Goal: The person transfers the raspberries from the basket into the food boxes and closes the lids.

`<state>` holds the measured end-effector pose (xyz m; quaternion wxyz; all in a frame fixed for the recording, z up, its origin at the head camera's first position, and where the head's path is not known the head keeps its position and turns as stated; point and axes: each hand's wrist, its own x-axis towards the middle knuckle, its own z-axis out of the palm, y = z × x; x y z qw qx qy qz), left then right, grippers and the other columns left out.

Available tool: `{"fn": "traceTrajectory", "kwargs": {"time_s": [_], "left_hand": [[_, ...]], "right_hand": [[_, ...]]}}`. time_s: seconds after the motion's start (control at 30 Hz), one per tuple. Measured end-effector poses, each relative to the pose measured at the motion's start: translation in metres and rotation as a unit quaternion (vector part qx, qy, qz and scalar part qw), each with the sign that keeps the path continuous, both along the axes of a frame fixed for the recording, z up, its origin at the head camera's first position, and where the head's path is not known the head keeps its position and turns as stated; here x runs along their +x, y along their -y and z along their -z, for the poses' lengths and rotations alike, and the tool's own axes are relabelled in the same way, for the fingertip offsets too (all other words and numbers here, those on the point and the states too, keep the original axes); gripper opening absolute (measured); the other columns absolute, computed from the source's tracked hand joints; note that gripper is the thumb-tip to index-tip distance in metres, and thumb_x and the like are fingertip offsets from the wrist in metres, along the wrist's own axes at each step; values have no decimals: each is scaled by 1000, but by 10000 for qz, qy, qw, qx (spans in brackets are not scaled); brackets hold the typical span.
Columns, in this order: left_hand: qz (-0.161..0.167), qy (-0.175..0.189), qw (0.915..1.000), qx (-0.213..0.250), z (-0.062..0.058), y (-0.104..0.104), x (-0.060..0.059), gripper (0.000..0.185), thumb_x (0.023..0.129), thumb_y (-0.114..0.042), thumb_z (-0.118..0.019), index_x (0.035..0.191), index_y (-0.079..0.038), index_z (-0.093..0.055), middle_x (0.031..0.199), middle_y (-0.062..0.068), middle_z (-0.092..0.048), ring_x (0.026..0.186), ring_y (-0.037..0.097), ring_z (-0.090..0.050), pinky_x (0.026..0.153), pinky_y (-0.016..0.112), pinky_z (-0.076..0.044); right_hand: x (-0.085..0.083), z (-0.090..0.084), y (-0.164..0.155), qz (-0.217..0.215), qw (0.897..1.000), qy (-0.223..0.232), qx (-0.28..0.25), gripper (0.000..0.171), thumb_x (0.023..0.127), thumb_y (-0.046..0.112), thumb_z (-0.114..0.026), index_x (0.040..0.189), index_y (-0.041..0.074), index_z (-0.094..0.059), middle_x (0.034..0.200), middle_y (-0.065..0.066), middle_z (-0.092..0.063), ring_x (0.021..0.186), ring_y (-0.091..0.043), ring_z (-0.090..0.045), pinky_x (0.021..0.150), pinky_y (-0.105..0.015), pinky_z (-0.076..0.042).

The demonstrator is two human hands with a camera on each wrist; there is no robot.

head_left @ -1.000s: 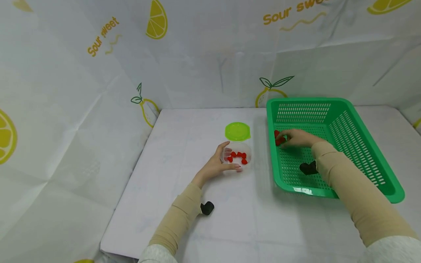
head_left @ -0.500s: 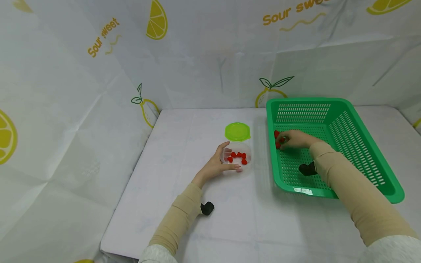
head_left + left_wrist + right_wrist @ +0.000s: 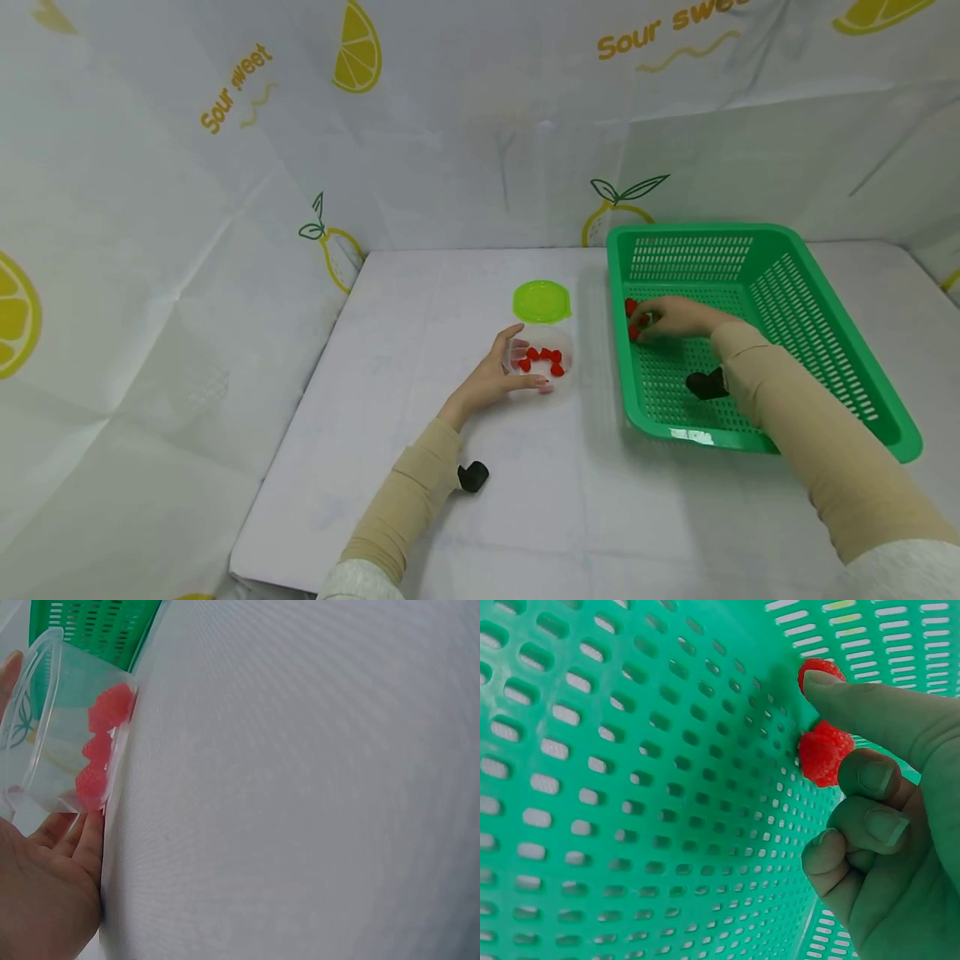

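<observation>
In the head view, my left hand [image 3: 491, 377] grips a clear plastic tub [image 3: 567, 342], thumb on the near side and fingers round the far side. Several red raspberries [image 3: 91, 780] lie in the tub's bottom, seen through its wall in the left wrist view. My right hand [image 3: 675, 318] is down inside the green basket [image 3: 847, 333] at its left wall. In the right wrist view a raspberry [image 3: 831, 750] sits between the thumb and the bent index finger. The thumb's tip overlaps another raspberry [image 3: 808, 669]; one more raspberry [image 3: 631, 306] shows beyond the fingers.
A bright green lid [image 3: 542, 301] lies flat on the white table [image 3: 420, 308] just behind the tub. The basket's raised rim [image 3: 633, 400] stands between the tub and my right hand. A lemon-printed sheet [image 3: 465, 125] hangs behind the table.
My right fingers have shifted slightly among the raspberries, and the red showing between and beside them has changed. The left hand and tub stay in place.
</observation>
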<state>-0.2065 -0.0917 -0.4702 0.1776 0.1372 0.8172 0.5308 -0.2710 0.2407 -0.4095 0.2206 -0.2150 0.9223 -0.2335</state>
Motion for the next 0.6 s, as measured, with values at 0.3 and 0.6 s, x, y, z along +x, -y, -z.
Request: {"fn": "traceTrajectory", "kwargs": {"time_s": [0.3, 0.6], "left_hand": [[7, -5, 10000, -20, -1, 0, 1, 90, 75, -41, -76, 142, -44, -16, 140, -8, -40, 131, 14, -39, 105, 45, -37], [-21, 17, 10000, -47, -3, 0, 1, 89, 75, -41, -76, 140, -48, -16, 142, -7, -39, 133, 17, -36, 106, 48, -34]], "right_hand": [[5, -12, -1, 91, 9997, 62, -227, 34, 88, 23, -62, 117, 6, -60, 100, -12, -61, 82, -20, -50, 70, -33, -44], [10, -22, 0, 89, 9994, -33, -320, 35, 89, 23, -62, 119, 6, -59, 85, -10, -59, 73, -18, -47, 66, -32, -40]]}}
